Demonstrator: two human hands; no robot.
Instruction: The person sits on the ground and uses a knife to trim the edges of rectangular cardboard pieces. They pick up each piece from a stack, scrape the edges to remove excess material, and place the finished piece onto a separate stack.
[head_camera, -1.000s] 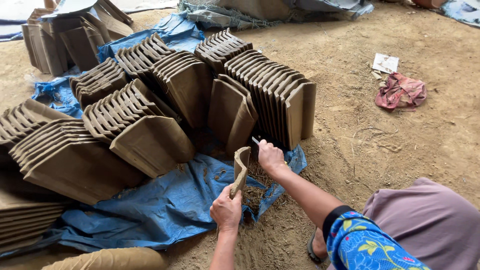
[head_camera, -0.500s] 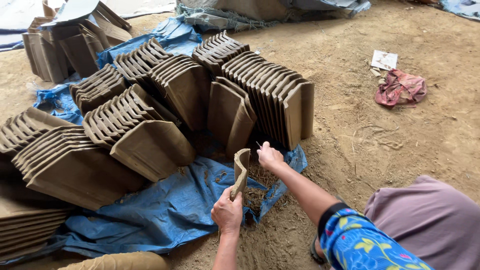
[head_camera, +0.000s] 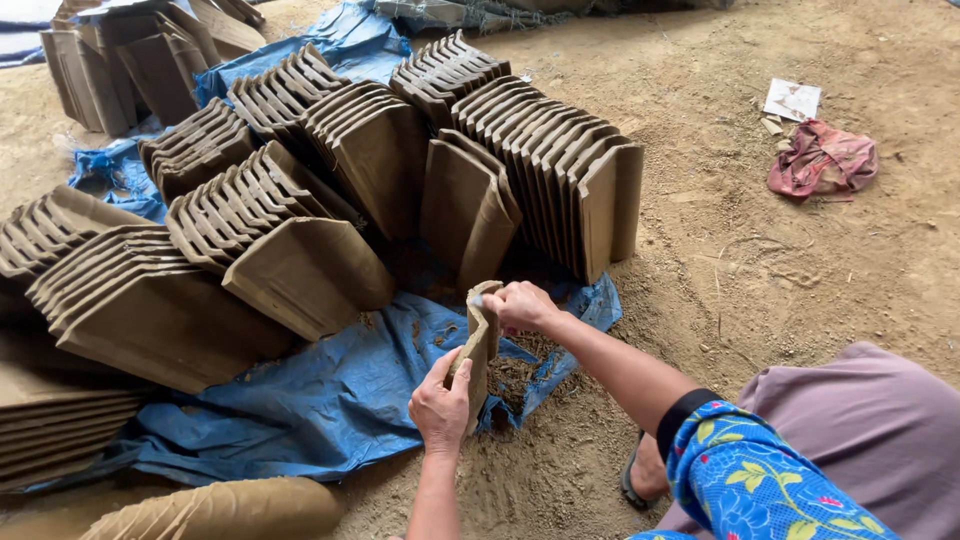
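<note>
A brown, unfired clay roof tile (head_camera: 480, 345) stands on edge over a blue tarp (head_camera: 300, 400). My left hand (head_camera: 440, 403) grips its near lower edge. My right hand (head_camera: 520, 306) is closed over the tile's far upper end, and whether it holds a small tool there is hidden. Clay scraps (head_camera: 515, 375) lie on the tarp just under the tile. Behind it stand rows of similar tiles (head_camera: 550, 170) leaning against each other.
More tile rows (head_camera: 150, 290) fill the left side, with flat stacks (head_camera: 50, 420) at the lower left. A rolled clay slab (head_camera: 220, 510) lies at the bottom edge. On the sandy ground to the right lie a red rag (head_camera: 822, 160) and a paper scrap (head_camera: 792, 100).
My right hand has slid from beside the tile's far edge onto its upper end. The tile and my left hand have stayed in place.
</note>
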